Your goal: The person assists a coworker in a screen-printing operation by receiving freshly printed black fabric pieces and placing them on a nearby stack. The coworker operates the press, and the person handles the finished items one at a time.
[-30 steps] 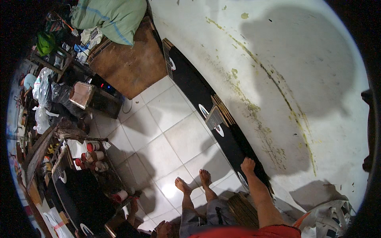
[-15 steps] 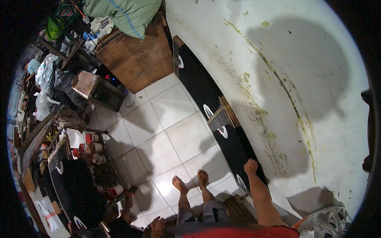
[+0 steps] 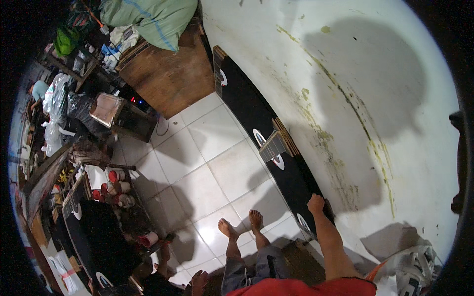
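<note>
My right hand (image 3: 316, 203) is closed in a fist at the end of my outstretched arm. It is against the top of a long black panel (image 3: 297, 180), and whatever its fingers hold is hidden. This panel leans along the white wall and bears white oval marks. A second black panel (image 3: 242, 93) stands in line beyond it; brown layered ends (image 3: 280, 143) show where they meet. My left hand is not in view. Left of my legs, a hand-like shape (image 3: 200, 280) beside dark cloth seems to be another person's.
A white wall (image 3: 296, 59) rises on the right, and tiled floor (image 3: 192, 148) lies before my feet. Red-and-white containers (image 3: 118, 186) stand at left beside another black panel (image 3: 94, 237). A wooden box (image 3: 108, 111), a brown board (image 3: 170, 69) and a green sack (image 3: 153, 19) are farther off.
The whole view has shifted slightly. My right hand stays closed at the black panel, and the shape left of my legs remains near the lower edge.
</note>
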A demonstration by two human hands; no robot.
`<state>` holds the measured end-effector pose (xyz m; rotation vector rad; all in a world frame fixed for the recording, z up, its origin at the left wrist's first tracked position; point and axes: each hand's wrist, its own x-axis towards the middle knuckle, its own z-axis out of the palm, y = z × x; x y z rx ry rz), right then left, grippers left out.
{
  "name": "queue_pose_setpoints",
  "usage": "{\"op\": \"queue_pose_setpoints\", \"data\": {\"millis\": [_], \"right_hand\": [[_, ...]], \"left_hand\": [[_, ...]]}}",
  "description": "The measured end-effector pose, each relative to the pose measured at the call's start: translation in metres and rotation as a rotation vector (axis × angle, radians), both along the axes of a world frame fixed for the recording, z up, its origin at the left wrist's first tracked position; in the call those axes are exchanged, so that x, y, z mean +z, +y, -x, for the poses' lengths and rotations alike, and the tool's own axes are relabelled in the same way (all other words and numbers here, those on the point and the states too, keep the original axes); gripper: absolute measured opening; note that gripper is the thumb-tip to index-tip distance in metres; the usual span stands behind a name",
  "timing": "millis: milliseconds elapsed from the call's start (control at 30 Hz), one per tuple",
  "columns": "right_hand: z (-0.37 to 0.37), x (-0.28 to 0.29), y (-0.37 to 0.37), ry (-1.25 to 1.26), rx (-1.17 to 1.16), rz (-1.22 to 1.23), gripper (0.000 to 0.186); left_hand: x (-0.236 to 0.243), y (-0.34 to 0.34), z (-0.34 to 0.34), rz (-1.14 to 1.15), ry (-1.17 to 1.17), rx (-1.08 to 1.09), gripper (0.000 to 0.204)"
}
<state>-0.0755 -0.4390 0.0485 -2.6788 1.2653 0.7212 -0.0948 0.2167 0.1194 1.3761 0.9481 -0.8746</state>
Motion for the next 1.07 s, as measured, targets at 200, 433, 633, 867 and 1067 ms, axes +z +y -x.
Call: {"op": "queue_pose_setpoints", "data": {"millis": [200, 433, 633, 867, 1067], "right_hand": [[0.005, 0.019, 0.026, -0.225, -0.110, 0.096, 0.033], [0.009, 0.039, 0.144, -0.385, -0.224, 0.046, 0.038], [0.029, 0.096, 0.229, -0.271, -0.140, -0.209, 0.041], [0.064, 0.094, 0.251, -0.076, -0.349, -0.152, 0.035], [0.060, 0.102, 0.262, -0.150, -0.343, -0.243, 0.030]], "left_hand": [[0.001, -0.003, -0.017, 0.074, 0.112, 0.063, 0.051], [0.006, 0.012, -0.035, 0.023, 0.141, -0.194, 0.044], [0.004, 0.033, -0.068, -0.082, 0.174, -0.305, 0.037], [-0.014, 0.064, -0.129, -0.175, -0.259, -1.097, 0.028], [-0.022, 0.075, -0.146, 0.045, 0.010, -0.292, 0.038]]}}
